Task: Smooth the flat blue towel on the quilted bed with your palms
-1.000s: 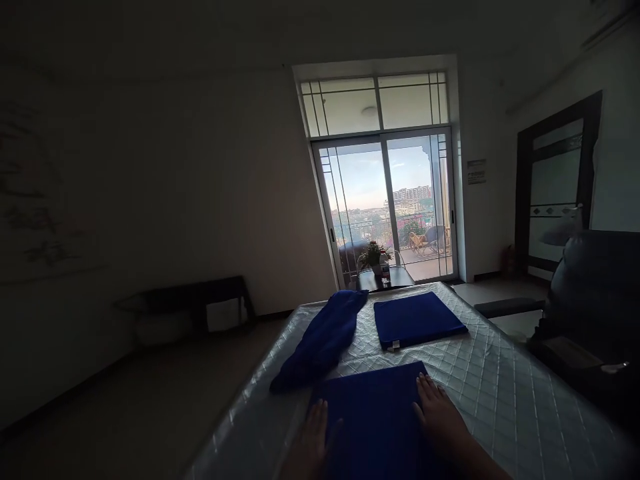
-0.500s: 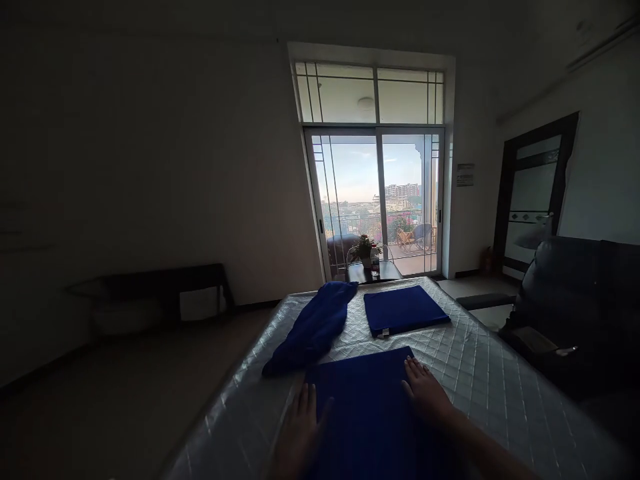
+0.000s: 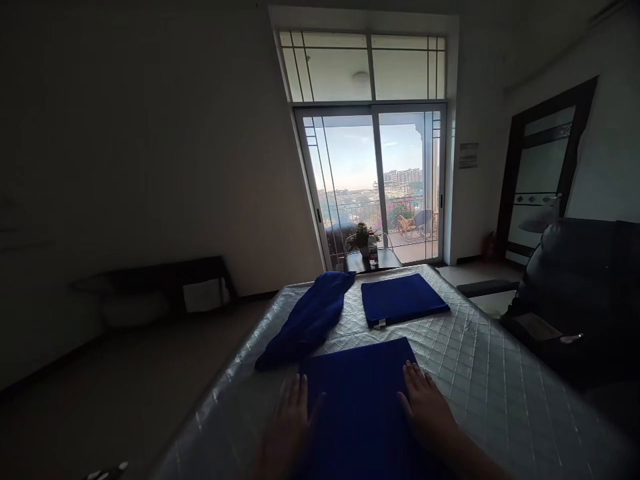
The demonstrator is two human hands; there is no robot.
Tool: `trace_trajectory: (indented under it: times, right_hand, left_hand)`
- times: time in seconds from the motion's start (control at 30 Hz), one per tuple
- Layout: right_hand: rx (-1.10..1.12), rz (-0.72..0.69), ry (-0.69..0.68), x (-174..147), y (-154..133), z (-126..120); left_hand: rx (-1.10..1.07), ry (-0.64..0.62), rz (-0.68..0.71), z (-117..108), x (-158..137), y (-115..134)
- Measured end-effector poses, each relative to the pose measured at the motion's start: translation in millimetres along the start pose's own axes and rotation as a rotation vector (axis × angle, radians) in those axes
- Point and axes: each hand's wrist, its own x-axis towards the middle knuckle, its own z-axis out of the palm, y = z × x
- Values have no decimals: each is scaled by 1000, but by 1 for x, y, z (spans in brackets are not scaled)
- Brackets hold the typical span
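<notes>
A flat, folded dark blue cloth (image 3: 360,407) lies nearest me on a quilted silver cover. My left hand (image 3: 290,423) rests along its left edge, fingers stretched out and the thumb apart over the fabric. On the opposite edge, below the far right corner, my right hand (image 3: 427,403) lies flat with its fingers extended. Neither hand grasps anything. Beyond them sits a second folded blue cloth (image 3: 404,299) with a small white tag at its front edge. A loose, bunched blue cloth (image 3: 307,320) lies to the left of it.
The silver quilted cover (image 3: 500,380) spreads over the table-like surface. Past its far edge stands a small table with a potted plant (image 3: 361,237) and a bottle (image 3: 373,249), before a glass sliding door (image 3: 345,160). A black armchair (image 3: 590,287) stands at the right.
The view has tipped slightly downward, so the door sits higher. My right hand has slid a little toward me along the cloth's edge. The cloths look otherwise unchanged.
</notes>
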Motion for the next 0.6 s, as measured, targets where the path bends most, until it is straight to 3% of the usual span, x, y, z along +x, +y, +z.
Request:
trace_trajectory:
  times: [0.1, 0.3, 0.37, 0.47, 0.6]
  right_hand:
    - [8, 4, -9, 2, 1, 1]
    - [18, -33, 35, 7, 8, 8]
    - [-6, -46, 14, 8, 10, 8]
    - [-52, -47, -20, 8, 10, 7]
    - [-44, -30, 14, 6, 9, 7]
  left_hand:
    - [-113, -108, 103, -10, -8, 30]
    - [-308, -345, 546, -17, -37, 130]
    - [-321, -359, 581, -20, -41, 154]
    - [-308, -323, 541, -23, -42, 162]
    - [-220, -269, 464, -21, -40, 125]
